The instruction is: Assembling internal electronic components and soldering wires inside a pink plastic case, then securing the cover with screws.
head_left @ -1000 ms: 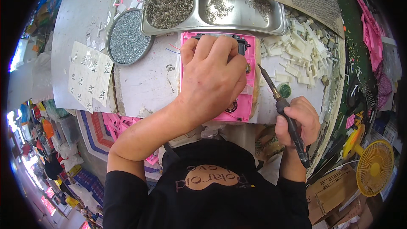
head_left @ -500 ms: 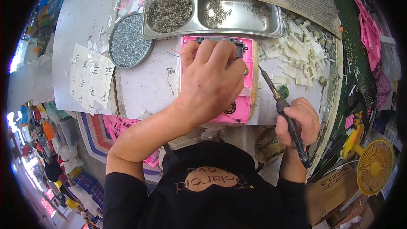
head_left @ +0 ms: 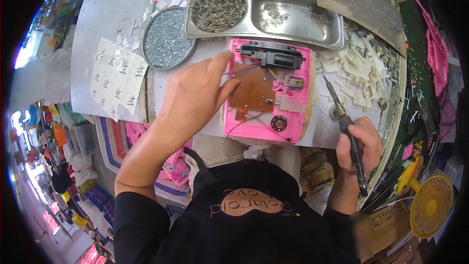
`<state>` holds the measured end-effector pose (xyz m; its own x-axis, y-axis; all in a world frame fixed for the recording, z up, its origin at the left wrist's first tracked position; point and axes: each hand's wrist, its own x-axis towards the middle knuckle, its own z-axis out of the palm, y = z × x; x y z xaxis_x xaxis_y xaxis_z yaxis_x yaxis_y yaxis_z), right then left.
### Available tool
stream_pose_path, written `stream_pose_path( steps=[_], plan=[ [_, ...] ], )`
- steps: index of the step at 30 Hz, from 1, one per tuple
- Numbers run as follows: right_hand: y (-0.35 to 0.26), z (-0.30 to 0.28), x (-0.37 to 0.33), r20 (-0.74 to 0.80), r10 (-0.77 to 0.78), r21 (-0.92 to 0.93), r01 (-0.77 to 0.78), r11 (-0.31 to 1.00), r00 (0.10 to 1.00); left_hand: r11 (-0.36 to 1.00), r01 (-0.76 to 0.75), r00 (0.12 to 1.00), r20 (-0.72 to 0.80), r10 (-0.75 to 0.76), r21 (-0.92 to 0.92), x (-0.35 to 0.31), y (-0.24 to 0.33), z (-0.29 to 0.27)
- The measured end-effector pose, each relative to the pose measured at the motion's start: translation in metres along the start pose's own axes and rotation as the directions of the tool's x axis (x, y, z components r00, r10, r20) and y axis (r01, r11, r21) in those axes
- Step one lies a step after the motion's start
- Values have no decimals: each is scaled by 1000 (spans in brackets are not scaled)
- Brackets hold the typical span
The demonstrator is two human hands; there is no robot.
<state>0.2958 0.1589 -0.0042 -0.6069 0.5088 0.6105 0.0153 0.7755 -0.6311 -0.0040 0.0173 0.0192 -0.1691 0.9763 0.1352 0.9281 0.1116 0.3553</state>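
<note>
An open pink plastic casing (head_left: 302,117) lies on the table before me, holding a brown circuit board (head_left: 251,88), a long black part (head_left: 281,58), a small round speaker (head_left: 279,123) and thin coloured wires. My left hand (head_left: 195,93) is at the casing's left edge, thumb and forefinger apart; a thin blue wire runs between them from the board. My right hand (head_left: 361,144) grips the black handle of a soldering iron (head_left: 343,122). Its thin metal tip points up and away, right of the casing and touching nothing.
A metal tray (head_left: 337,34) of small springs stands behind the casing. Left of it is a round bowl (head_left: 168,39) of small metal pieces and a marked paper sheet (head_left: 117,78). White plastic parts (head_left: 359,63) are heaped at right. A yellow fan (head_left: 431,207) stands lower right.
My left hand has drawn back left from over the casing, uncovering the board, and its fingers have spread. The view has shifted; my right hand still holds the soldering iron.
</note>
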Motion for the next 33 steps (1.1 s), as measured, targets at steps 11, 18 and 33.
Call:
stream_pose_path(
  steps=[11, 18, 33],
  plan=[
    [-30, 47, 34, -62, 316, 472, -252, 845, 947, 514, 135, 932, -67, -356, -847, 22, 19, 38],
    [-24, 88, 84, 88, 354, 415, -357, 837, 931, 281, 212, 919, 93, -384, -936, 20, 21, 36],
    [-16, 108, 93, 148, 380, 483, -402, 778, 913, 321, 339, 925, 251, -286, -884, 19, 14, 25]
  ],
)
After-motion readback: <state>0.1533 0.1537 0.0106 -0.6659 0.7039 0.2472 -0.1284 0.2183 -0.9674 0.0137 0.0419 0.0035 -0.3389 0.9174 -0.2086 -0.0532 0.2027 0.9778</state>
